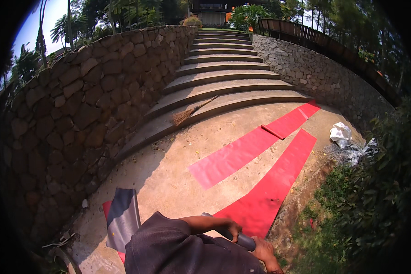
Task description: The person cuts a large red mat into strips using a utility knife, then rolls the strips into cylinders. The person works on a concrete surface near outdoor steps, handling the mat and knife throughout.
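Observation:
A long red mat [270, 194] lies on the concrete in front of me, and its near end is wound into a roll [245, 242] with the dark grey backing outward. My left hand [235, 230] is closed over the top of this roll, fingers curled down. My right hand [261, 250] grips the roll's right end, its fingers partly hidden. Just beyond, a second red mat [233, 157] lies roughly alongside, with a fold across it. To my left is another mat [124, 217], turned over to its grey backing, with red showing at its edges.
Wide curved steps [228, 75] rise ahead between a left stone wall [82, 86] and a right stone wall [306, 68]. A broom [187, 114] rests on the lowest steps. A white plastic bag [340, 134] sits by gravel at right, above bushes [360, 196].

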The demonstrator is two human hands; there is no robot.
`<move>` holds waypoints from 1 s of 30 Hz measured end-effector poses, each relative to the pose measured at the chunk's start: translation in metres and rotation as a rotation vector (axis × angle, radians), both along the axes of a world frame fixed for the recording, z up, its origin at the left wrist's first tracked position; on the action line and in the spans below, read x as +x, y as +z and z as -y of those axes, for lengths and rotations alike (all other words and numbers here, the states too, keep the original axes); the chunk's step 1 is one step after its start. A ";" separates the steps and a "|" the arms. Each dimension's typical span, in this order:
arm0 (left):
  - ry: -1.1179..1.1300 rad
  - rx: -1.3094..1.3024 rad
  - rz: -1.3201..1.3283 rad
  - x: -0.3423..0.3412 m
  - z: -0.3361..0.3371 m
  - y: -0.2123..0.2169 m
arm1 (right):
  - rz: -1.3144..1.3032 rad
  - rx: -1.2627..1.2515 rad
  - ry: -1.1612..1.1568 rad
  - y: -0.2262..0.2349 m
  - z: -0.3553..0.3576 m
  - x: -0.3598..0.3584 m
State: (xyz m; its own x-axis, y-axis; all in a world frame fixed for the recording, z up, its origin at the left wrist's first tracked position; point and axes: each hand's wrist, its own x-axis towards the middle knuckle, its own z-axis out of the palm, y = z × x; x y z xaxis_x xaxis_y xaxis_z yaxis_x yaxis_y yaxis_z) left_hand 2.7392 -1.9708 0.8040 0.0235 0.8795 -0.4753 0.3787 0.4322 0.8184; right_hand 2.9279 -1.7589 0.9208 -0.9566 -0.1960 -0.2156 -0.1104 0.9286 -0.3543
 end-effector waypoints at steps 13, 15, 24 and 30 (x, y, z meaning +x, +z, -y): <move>-0.085 -0.018 -0.566 0.020 0.018 0.068 | 0.583 -0.397 -0.056 -0.058 -0.037 -0.029; -0.084 0.039 -0.151 0.003 0.016 0.030 | 0.207 -0.175 0.003 -0.047 -0.010 -0.023; 0.002 0.203 -0.931 0.000 0.036 0.056 | 0.919 -0.712 -0.185 -0.086 -0.003 -0.074; -0.011 -0.128 -0.254 -0.070 0.058 0.053 | 0.244 -0.188 0.007 -0.012 0.052 -0.108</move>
State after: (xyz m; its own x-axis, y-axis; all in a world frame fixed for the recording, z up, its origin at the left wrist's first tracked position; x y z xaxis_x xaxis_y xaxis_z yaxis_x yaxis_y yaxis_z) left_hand 2.6687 -2.0283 0.8570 -0.1013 0.8121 -0.5746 0.5698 0.5208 0.6356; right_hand 2.8203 -1.8108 0.9091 -0.8796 -0.2609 -0.3977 -0.0074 0.8435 -0.5371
